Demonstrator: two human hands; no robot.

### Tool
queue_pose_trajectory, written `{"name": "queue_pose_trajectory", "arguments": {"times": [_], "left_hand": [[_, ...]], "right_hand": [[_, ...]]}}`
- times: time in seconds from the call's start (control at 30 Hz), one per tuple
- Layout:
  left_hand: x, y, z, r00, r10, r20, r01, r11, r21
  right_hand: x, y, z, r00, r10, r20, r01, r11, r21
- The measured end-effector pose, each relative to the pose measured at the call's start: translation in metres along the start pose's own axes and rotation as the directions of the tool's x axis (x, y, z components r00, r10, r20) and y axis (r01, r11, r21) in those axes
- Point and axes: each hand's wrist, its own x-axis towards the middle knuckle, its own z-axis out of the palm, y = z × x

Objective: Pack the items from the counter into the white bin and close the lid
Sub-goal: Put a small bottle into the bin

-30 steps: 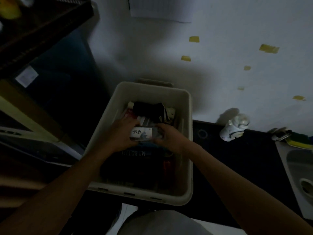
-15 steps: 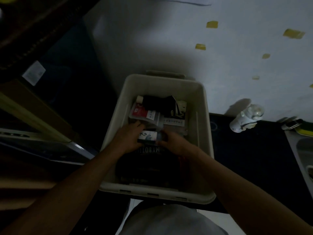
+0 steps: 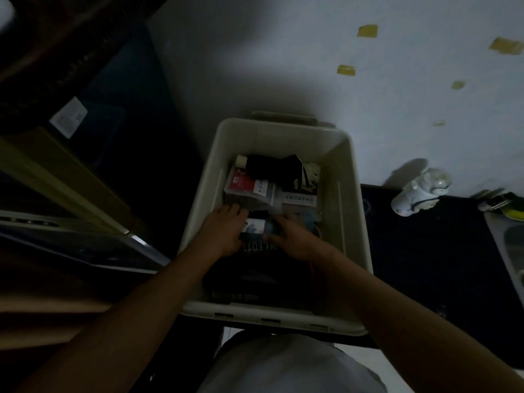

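as they reach into the white bin, left hand and right hand pinch a box.

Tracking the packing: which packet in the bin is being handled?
The small white-labelled box between left hand and right hand; the red packet lies farther back.

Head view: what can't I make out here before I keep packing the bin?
Small box: the left hand and right hand holding it cover its ends, and its label is too dim to read.
Dark item under the hands: lettering partly covered, the rest lost in shadow.
White bin: no lid identifiable in the head view.
Sink: cut off by the right edge.
White object on the counter: too dim to identify.
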Motion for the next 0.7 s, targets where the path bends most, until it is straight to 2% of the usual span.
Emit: {"name": "queue_pose_trajectory", "arguments": {"times": [0.4, 0.6, 0.7], "left_hand": [[-0.006, 0.002, -0.008, 0.998, 0.023, 0.063, -0.021, 0.999, -0.032], [-0.028, 0.009, -0.019, 0.994, 0.044, 0.099, -0.042, 0.999, -0.028], [-0.035, 0.013, -0.023, 0.984, 0.047, 0.172, -0.035, 0.997, -0.072]], "right_hand": [[-0.011, -0.006, 0.002, 1.0, 0.006, 0.016, -0.007, 0.995, 0.094], [-0.03, -0.008, -0.01, 0.987, -0.051, 0.151, 0.03, 0.99, 0.141], [-0.044, -0.009, -0.018, 0.971, -0.055, 0.232, 0.022, 0.99, 0.14]]}}
